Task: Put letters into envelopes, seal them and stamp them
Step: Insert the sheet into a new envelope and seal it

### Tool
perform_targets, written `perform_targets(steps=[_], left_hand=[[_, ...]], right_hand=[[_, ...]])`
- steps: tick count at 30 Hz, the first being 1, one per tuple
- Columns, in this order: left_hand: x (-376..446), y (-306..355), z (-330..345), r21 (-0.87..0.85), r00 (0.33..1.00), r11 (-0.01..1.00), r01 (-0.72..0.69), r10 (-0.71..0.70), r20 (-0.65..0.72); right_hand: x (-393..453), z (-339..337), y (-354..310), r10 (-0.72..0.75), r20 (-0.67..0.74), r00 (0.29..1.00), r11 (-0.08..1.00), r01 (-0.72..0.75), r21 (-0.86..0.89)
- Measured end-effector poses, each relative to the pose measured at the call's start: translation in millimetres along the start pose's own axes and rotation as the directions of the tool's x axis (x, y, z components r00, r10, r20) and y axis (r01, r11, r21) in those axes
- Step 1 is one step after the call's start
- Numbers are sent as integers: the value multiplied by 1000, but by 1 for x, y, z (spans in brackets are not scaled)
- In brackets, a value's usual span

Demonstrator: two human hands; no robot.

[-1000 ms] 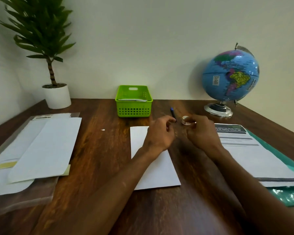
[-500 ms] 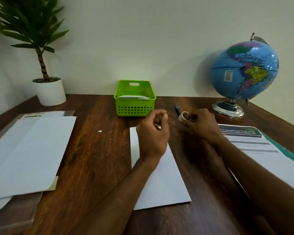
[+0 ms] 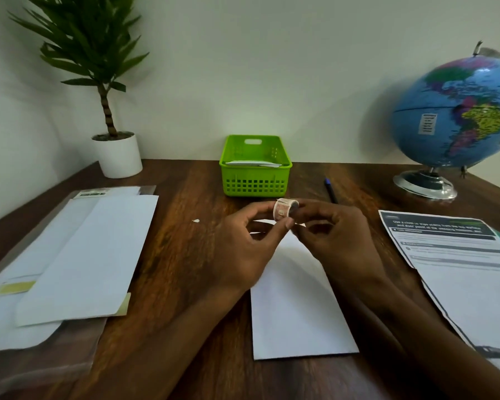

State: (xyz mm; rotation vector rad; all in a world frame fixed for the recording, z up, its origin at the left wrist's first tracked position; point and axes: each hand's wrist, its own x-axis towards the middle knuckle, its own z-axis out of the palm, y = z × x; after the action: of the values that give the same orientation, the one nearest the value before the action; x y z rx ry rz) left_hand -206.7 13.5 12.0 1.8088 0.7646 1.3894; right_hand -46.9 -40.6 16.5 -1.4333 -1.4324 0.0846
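Both hands meet above the middle of the bench (image 3: 185, 226), raised over the far end of a white envelope (image 3: 298, 307) that lies flat there, its long side running near to far. Between them is a small stamp roll (image 3: 285, 209). The left hand (image 3: 243, 249) pinches the roll with thumb and forefinger, its other fingers curled loosely beneath. The right hand (image 3: 338, 241) grips the roll from the right side, fingers bent round it; which fingers touch it cannot be told.

On the left of the bench lies a stack of envelopes (image 3: 78, 255) on a clear sleeve, one with a yellow strip showing at its near edge. A tiny white scrap (image 3: 196, 221) sits on the wood between that stack and the hands. At the far middle, near the wall, stands a green basket (image 3: 255, 180) with paper inside. Just right of it a pen (image 3: 330, 189) lies on the wood, its near end hidden behind the right hand. Printed sheets (image 3: 456, 261) lie on the right, over something green at the edge. A potted plant (image 3: 116, 151) stands at the far left and a globe (image 3: 456, 116) at the far right.
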Motion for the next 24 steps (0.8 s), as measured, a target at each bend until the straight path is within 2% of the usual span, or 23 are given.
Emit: perform_targets(steps=[3, 6, 12, 24], left_hand=[[-3, -5, 2, 98, 999, 995, -34, 37, -24], [-3, -9, 4, 216, 992, 969, -120, 126, -16], [-5, -10, 6, 327, 967, 912, -247, 252, 27], [-6, -6, 5, 321, 972, 919, -231, 233, 32]], right_hand=[[-3, 2, 2, 0, -84, 996, 999, -4, -42], [-3, -1, -2, -42, -168, 985, 999, 41, -13], [-4, -4, -12, -115, -92, 989, 992, 110, -57], [-2, -4, -9, -197, -68, 978, 976, 188, -114]])
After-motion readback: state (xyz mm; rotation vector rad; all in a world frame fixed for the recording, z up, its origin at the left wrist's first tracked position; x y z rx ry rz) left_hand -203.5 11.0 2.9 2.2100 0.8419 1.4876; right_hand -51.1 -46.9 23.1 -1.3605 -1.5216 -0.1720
